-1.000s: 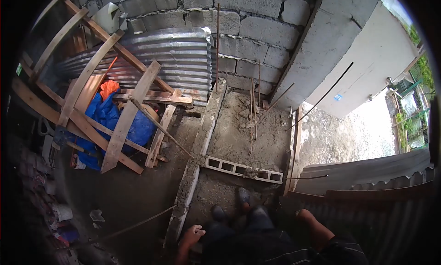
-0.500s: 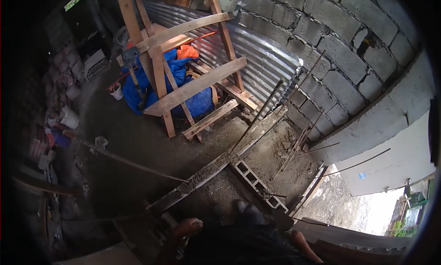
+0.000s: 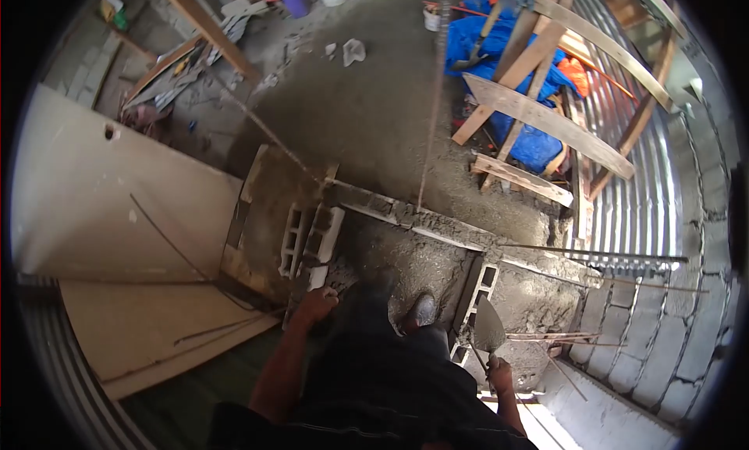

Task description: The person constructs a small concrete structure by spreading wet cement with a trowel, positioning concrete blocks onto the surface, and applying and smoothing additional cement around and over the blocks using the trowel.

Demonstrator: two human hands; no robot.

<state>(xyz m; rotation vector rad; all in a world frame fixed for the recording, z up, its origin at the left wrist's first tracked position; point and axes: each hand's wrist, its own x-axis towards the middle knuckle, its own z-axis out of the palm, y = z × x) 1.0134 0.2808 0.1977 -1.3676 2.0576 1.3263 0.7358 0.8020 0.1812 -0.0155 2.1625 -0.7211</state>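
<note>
My right hand [image 3: 501, 376] grips the handle of a pointed trowel [image 3: 489, 325], whose blade points forward beside a row of hollow concrete blocks [image 3: 470, 309]. Its blade looks grey and coated. At the left, my left hand [image 3: 318, 303] is curled closed, and no object shows in it. It is near the end of another pair of hollow blocks [image 3: 322, 235]. Between these rows runs a low block course [image 3: 445, 233] topped with rough mortar. My boot [image 3: 421, 309] stands on the wet-looking ground inside.
Thin steel bars [image 3: 434, 114] rise from the blocks, and one bar [image 3: 593, 252] juts out at the right. A wooden frame [image 3: 546, 122] stands by blue tarpaulin [image 3: 468, 36] and a shovel [image 3: 488, 28]. Plywood sheets [image 3: 133, 192] are at left; a block wall [image 3: 663, 341] is at right.
My view has swung to the left and downward, so the wooden frame now lies at the upper right. The trowel in my right hand has come clearly into sight.
</note>
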